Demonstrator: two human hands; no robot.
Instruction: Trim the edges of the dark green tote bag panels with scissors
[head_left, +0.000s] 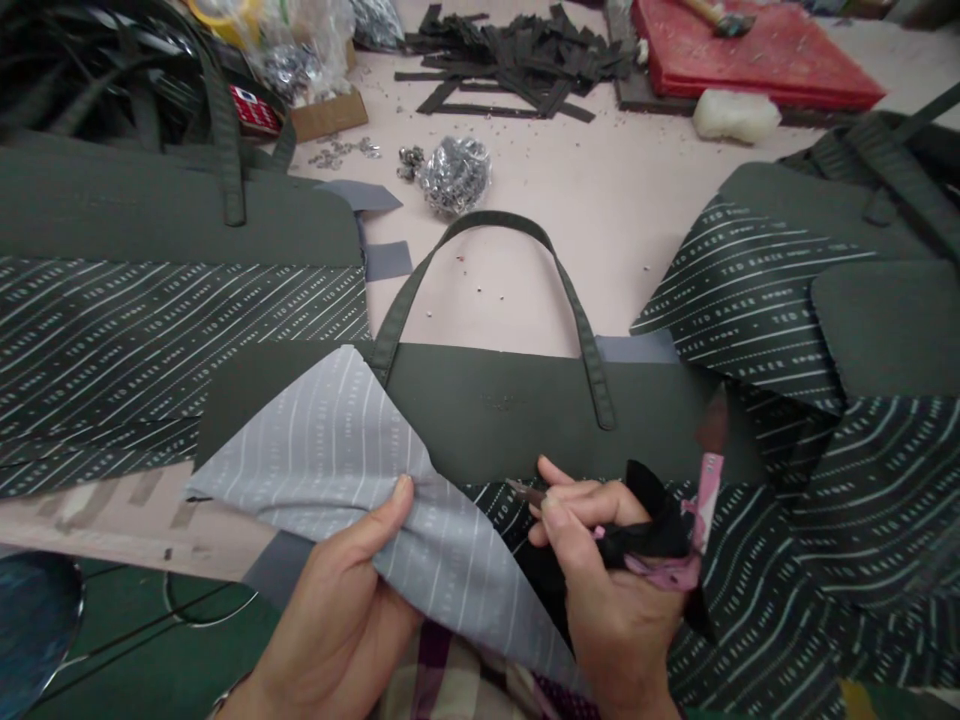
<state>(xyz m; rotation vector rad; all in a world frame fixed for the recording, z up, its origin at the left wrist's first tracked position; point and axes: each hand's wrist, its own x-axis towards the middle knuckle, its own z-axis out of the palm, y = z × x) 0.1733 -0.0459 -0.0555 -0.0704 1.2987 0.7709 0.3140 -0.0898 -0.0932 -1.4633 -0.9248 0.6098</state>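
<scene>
A dark green bag panel (487, 400) with a looped handle (495, 222) lies in front of me, above black fabric printed with white lettering. My left hand (345, 590) pinches the turned-back fabric, thumb on top of its grey underside (330, 430). Close to the seam, my right hand (600, 560) is closed round a pointed tool (525, 492). Its slim tip points left at the printed fabric. Black and pink wrapping (667, 550) covers its grip, and a brownish blade (711, 425) sticks up behind the hand; I cannot tell the tool's exact kind.
More printed bag panels lie at left (277, 310) and right (750, 270). Farther back are a plastic-wrapped bundle of metal bits (456, 172), dark strips (517, 55), a red board (757, 60) with a hammer (731, 22), and a white block (736, 116). A stool (37, 630) stands lower left.
</scene>
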